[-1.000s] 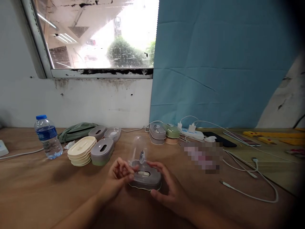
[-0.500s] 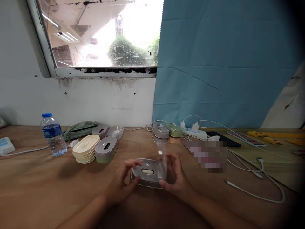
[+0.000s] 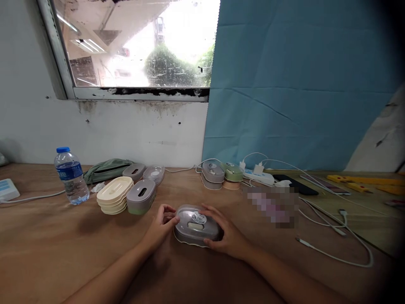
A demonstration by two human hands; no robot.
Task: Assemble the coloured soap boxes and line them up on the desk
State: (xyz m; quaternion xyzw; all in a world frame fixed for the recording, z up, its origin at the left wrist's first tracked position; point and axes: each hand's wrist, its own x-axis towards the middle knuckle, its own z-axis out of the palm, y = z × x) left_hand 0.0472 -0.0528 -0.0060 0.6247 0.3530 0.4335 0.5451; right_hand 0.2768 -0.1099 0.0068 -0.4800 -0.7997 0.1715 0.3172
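Note:
A grey rounded plastic box [image 3: 190,240] with a cream piece in its middle rests on the wooden table in front of me. Its clear lid [image 3: 209,228], marked with a round white label, now sits over the top. My left hand [image 3: 163,223] is at the left end, thumb and curled fingers against the lid's edge. Over the right end arches my right hand [image 3: 226,230], its fingers on top and the thumb at the front side. The hands partly hide both ends of the lid.
To the left stand cream lids [image 3: 114,194] in a stack, a grey-and-green box [image 3: 141,198], a clear cover [image 3: 154,174] and a water bottle [image 3: 70,177]. Lidded boxes [image 3: 213,174] stand at the back. White cables [image 3: 332,257], a power strip [image 3: 264,177] and phones lie rightward.
The clear lid, tilted upright at the box's right end before, has come down flat over the box. My right hand has moved over its top; my left hand still sits at the left end.

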